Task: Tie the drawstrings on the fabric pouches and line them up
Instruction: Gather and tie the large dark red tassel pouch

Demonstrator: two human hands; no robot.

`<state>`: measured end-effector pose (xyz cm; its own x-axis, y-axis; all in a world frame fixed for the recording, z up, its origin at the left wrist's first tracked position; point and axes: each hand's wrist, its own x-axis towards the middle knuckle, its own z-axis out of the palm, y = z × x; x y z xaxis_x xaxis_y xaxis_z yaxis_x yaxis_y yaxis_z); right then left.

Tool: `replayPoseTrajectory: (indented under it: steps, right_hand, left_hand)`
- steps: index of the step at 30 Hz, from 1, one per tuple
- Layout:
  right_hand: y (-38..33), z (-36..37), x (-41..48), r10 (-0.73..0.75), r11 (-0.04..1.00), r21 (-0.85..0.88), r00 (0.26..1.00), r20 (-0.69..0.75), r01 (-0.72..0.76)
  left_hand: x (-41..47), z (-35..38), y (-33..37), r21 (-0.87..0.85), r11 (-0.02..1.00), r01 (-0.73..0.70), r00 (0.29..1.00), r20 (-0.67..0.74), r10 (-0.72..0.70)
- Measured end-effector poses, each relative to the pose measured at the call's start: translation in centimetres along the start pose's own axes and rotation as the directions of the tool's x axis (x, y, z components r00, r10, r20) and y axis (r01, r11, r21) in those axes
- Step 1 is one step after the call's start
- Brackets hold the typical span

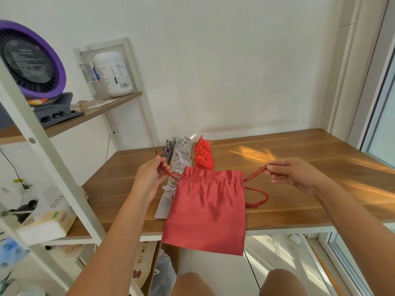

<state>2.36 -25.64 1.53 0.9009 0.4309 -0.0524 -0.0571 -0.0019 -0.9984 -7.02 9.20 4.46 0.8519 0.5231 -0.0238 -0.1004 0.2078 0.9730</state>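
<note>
Between the two sets of fingers hangs the red pouch point(206, 210), its gathered mouth about level with them and its body dropping below, toward the person and past the near edge of the table point(299, 150). The left hand point(150, 178) pinches the drawstring point(172, 175) in curled fingers just outside the pouch's left corner. The right hand point(292, 174) pinches a loop of the same cord between thumb and fingertips just outside the right corner. Neither hand looks clearly nearer, and both cords run taut to the mouth.

The gathered channel lies along the line from one pinch to the other. The pouch's long axis crosses that line, mouth pointing away, bottom toward the knees. A slack tail of cord point(264, 197) droops below the right fingers. Drawing the pinches apart should, I judge, cinch the mouth before knotting. Beyond the left fingers, tied pouches point(181, 159) lie in rows.
</note>
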Motion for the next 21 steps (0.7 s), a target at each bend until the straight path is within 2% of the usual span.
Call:
replayPoseTrajectory:
  steps: [3, 10, 15, 19, 21]
  right_hand:
    - [0.6, -0.3, 0.1, 0.010, 0.994, 0.110, 0.998, -0.067, -0.003]
    - [1.8, -0.3, 0.5, 0.043, 0.921, 0.382, 0.953, -0.300, 0.079]
    - [2.3, -0.6, 0.3, 0.061, 0.911, 0.401, 0.927, -0.371, 0.101]
    - [2.0, -0.4, 0.0, 0.036, 0.939, 0.334, 0.942, -0.335, 0.083]
    - [1.9, -0.6, 0.1, 0.030, 0.937, 0.340, 0.954, -0.297, 0.076]
  left_hand:
    - [-0.4, -0.2, 0.7, 0.095, 0.994, -0.049, 0.996, 0.079, 0.042]
    - [-1.0, -1.1, 0.6, 0.049, 0.997, -0.061, 0.993, 0.101, 0.056]
    - [-1.1, -1.4, 0.5, 0.072, 0.992, -0.103, 0.992, 0.085, 0.097]
    - [-0.5, -2.1, 1.1, 0.209, 0.964, -0.166, 0.984, 0.099, 0.148]
    - [-0.1, -2.4, 1.6, 0.220, 0.960, -0.174, 0.983, 0.097, 0.156]
